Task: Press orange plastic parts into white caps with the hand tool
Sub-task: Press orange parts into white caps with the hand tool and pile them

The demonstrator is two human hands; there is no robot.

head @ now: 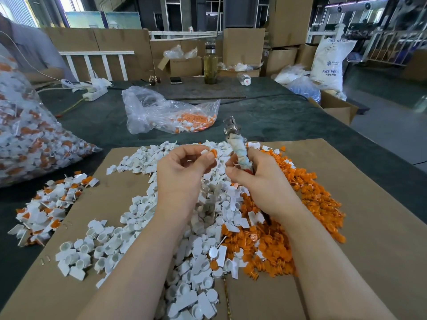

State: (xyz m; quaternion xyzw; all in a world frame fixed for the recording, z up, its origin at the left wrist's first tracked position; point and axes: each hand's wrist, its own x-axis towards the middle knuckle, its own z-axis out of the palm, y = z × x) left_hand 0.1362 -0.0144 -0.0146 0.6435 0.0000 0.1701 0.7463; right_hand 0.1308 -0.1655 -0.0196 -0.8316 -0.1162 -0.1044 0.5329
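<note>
The left hand [182,167] is raised above the piles with its fingers [209,155] curled, pinching a white cap [204,151] and an orange part [213,153] together at the fingertips; the 2 pieces sit touching, probably so the orange one can be seated before pressing. The right hand [256,179] wraps around the hand tool [238,148], its fingers closed on the cloth-bound handle, with the metal head [231,127] pointing up and away, just beside the pinched pieces. Holding the tool upright close to the left hand likely keeps the travel short between loading and pressing.

Both hands work over a cardboard sheet [369,204] laid on the dark table [288,116]. Loose white caps [129,245] are heaped to the left and centre, loose orange parts [318,204] to the right, so each hand reaches its own supply. A smaller heap of mixed white-and-orange pieces [50,204] lies off the sheet's left edge, seemingly finished ones.

A large clear bag [30,144] at far left is stuffed with white-and-orange pieces. An open clear bag [166,112] further back holds orange and white pieces spilling toward its mouth. Cardboard boxes [184,65] beyond hold crumpled plastic.
</note>
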